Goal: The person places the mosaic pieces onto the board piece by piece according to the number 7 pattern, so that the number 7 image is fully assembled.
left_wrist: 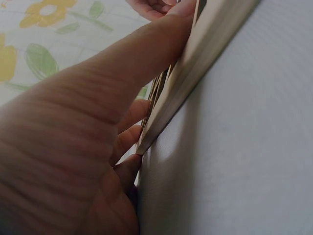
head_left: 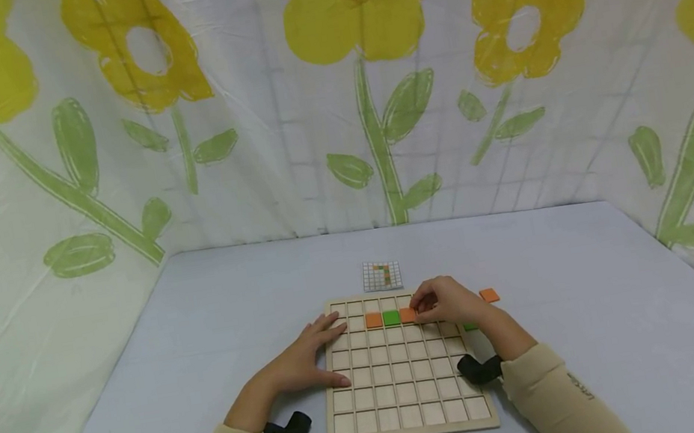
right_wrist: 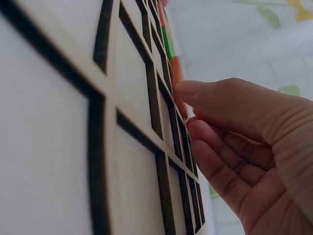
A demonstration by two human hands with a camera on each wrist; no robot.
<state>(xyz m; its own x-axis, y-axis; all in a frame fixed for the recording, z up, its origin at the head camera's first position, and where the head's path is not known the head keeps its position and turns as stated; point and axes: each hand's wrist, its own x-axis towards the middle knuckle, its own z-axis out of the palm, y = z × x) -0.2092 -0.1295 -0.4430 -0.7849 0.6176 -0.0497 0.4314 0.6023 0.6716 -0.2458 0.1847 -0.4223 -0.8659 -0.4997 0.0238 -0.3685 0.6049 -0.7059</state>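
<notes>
A pale wooden grid board (head_left: 382, 376) lies flat on the table. In one of its upper rows sit an orange tile (head_left: 373, 320), a green tile (head_left: 391, 318) and a second orange tile (head_left: 407, 315), side by side. My right hand (head_left: 445, 301) has its thumb and curled fingers at the second orange tile; the right wrist view shows the thumb tip against that tile (right_wrist: 177, 73). Spread along the board's left side, my left hand (head_left: 298, 360) rests its fingertips and thumb on the edge. The left wrist view shows the fingers against the board's side (left_wrist: 171, 98).
Beyond the board lies a small printed card (head_left: 381, 275) with a grid and coloured squares. A loose orange tile (head_left: 489, 295) is to the right of the board. Part of a green tile (head_left: 470, 326) shows beside the right forearm. A flowered curtain (head_left: 268, 146) hangs behind the table.
</notes>
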